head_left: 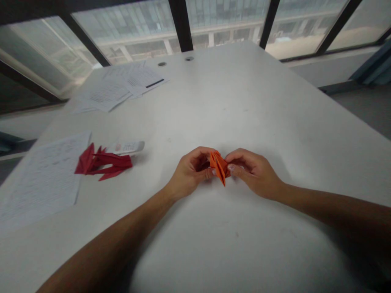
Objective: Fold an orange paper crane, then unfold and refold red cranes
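A small folded orange paper piece [219, 167] is held just above the white table [232, 101], between both hands. My left hand [191, 173] pinches its left side with thumb and curled fingers. My right hand [253, 171] pinches its right side in the same way. The paper's pointed tip hangs down between my thumbs.
A folded red paper shape [102, 162] lies to the left, with a small white tube or stick [126, 147] behind it. A printed sheet [42, 179] lies at the left edge. More printed sheets [122, 83] are at the far left. Windows run along the far side.
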### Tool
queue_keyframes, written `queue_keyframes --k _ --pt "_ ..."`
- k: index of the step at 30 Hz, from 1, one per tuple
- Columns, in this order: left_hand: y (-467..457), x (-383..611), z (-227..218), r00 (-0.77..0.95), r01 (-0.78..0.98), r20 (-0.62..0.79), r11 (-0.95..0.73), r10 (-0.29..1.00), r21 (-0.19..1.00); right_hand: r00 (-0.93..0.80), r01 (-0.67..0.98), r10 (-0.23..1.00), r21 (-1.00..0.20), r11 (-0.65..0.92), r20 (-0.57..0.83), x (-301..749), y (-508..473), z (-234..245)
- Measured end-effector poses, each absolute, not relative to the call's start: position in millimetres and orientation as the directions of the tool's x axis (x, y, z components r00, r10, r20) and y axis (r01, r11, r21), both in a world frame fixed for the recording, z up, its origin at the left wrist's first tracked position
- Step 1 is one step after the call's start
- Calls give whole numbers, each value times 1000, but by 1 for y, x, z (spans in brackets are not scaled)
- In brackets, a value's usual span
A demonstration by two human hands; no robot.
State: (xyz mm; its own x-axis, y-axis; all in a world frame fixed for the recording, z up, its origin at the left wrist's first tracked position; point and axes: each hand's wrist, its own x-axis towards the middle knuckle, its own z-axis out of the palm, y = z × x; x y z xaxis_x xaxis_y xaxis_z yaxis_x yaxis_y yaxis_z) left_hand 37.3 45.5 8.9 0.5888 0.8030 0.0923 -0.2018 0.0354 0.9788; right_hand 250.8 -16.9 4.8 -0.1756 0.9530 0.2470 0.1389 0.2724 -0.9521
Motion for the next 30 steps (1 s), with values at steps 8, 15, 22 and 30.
queue_keyframes --k 8,15,22,30 --pt "42 36 7 636 -235 268 -149 723 960 -327 377 647 -533 757 688 251 -21 4" --pt "36 37 6 509 -234 348 -262 788 936 -271 459 637 -485 745 722 256 -15 5" --pt "35 37 7 497 -257 294 -185 817 949 -326 510 603 -401 761 728 259 -13 5" --pt "37 39 7 481 -318 266 -117 836 941 -31 349 759 -704 618 651 258 -11 5"
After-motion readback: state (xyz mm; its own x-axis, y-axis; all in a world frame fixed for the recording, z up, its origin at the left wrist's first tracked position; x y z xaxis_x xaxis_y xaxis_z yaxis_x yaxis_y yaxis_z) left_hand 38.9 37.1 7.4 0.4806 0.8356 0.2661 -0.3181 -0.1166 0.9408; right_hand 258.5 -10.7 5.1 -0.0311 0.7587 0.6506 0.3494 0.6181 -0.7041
